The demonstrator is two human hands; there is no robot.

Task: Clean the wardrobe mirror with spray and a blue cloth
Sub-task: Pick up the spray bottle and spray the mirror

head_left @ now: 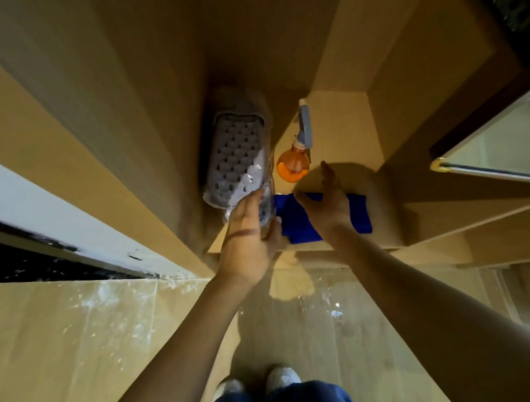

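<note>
A blue cloth (294, 220) lies folded on a wooden wardrobe shelf (340, 123). Behind it stands an orange spray bottle (292, 166) with a grey trigger head. My right hand (328, 201) hovers over the cloth with fingers spread, holding nothing; it may touch the cloth. My left hand (250, 234) grips the near end of a plastic-wrapped grey perforated item (237, 158) at the shelf's left side. The mirrored wardrobe door (508, 141) stands open at the right.
A wardrobe side panel (97, 135) rises at the left. Glossy wooden floor (77, 345) lies below, with my feet in light shoes (282, 377) near the bottom edge. More shelves (482, 213) sit at the right.
</note>
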